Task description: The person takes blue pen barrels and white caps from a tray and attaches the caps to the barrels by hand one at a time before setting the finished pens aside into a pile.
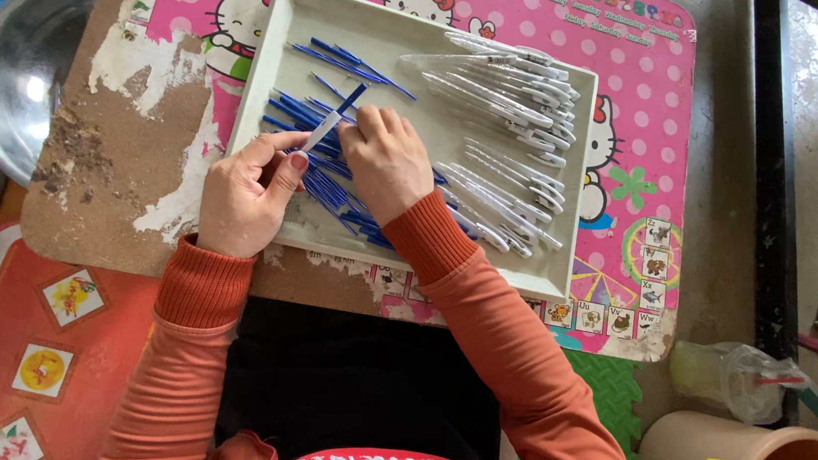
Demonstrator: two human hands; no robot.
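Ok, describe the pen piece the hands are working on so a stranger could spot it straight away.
Start at the shallow white tray on the pink cartoon table top. Over its left half, the left hand and right hand meet on one pen barrel. Unlike the loose blue refills and white barrels lying flat, it is lifted, white with a blue refill sticking out.

Single head-worn view, looking steeply down, close over tray point(282, 34) on low table point(114, 178)
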